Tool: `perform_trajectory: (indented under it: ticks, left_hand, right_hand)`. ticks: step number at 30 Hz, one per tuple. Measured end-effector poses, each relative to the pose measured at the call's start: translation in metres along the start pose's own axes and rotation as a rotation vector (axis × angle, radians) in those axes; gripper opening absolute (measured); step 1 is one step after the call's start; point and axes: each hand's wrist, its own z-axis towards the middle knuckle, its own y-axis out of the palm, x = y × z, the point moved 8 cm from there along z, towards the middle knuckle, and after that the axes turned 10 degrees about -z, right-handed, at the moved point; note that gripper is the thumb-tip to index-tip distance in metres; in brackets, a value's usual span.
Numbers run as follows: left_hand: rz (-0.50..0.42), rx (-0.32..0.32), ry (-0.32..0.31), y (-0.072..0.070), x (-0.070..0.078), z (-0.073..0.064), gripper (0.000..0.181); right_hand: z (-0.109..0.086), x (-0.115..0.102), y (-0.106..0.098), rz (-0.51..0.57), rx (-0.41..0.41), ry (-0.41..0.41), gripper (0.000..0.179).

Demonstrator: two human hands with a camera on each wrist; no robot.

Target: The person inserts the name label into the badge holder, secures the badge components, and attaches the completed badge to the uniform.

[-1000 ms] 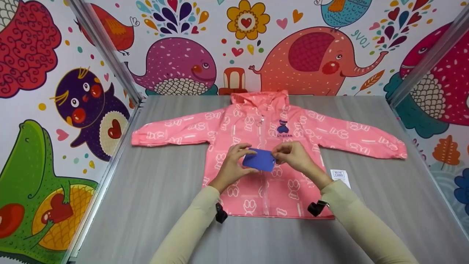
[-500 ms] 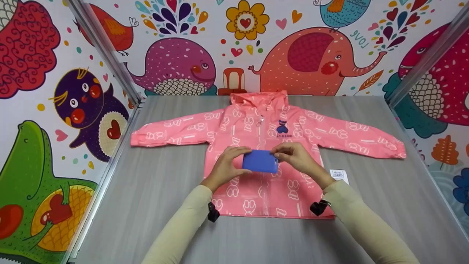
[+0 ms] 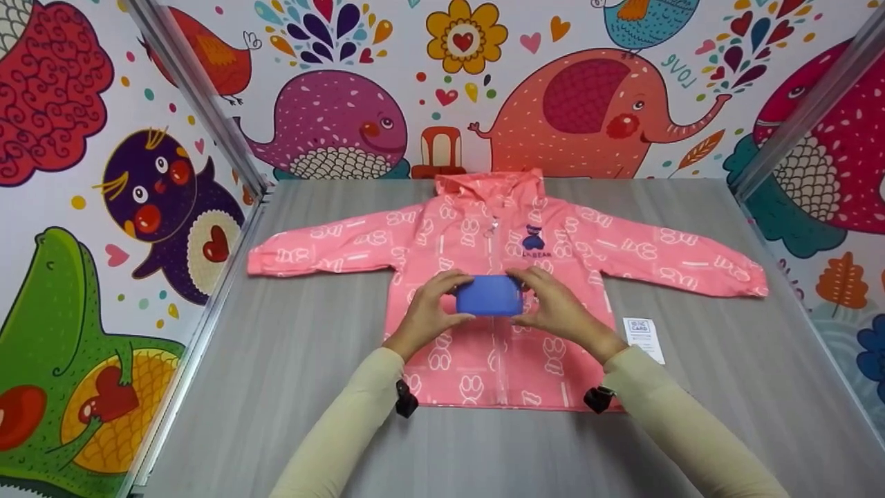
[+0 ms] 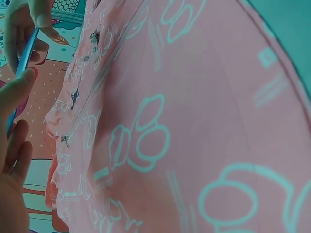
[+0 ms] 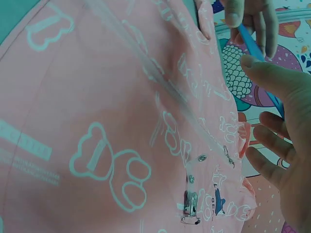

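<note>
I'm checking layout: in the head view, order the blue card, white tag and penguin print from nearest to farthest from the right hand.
1. Blue card: held by the right hand, on its left side.
2. White tag: on the table, right of the jacket's body.
3. Penguin print: far left.

My head camera looks forward and down from above the near side of the counter (image 3: 311,360), far enough back to take in the pink jacket (image 3: 467,252) from cuff to cuff, the patterned wall (image 3: 442,111) across the top, and my left hand (image 3: 430,312) and right hand (image 3: 559,310) near the middle. My left-wrist view sits close over the jacket, turned sideways: cloth fills centre and right, wall and hands the left edge. My right-wrist view, equally close, turns the opposite way, hands along the right edge. Both wrist views share the jacket front and blue slab (image 3: 489,295), seen nearly edge-on.
</note>
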Motion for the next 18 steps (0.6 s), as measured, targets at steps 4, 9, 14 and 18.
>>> perform_trajectory:
  ticks: [4,9,14,18]
  left_hand:
    - [-0.059,-0.007,-0.037,0.0029,-0.0025,0.0002,0.063]
    - [-0.138,-0.004,-0.046,0.0033,-0.0009,0.0009,0.059]
    - [-0.18,0.011,-0.076,0.0017,-0.0012,0.0029,0.047]
    - [-0.232,0.019,-0.172,0.0027,-0.0081,0.0038,0.04]
  right_hand:
    - [-0.0011,-0.0024,-0.0019,-0.031,0.024,-0.024,0.081]
    - [-0.0008,-0.0024,-0.0035,0.021,0.051,-0.04,0.078]
    - [0.0001,0.0018,-0.0044,0.028,0.074,-0.039,0.078]
    - [-0.0009,0.0046,-0.0042,0.013,0.084,-0.032,0.08]
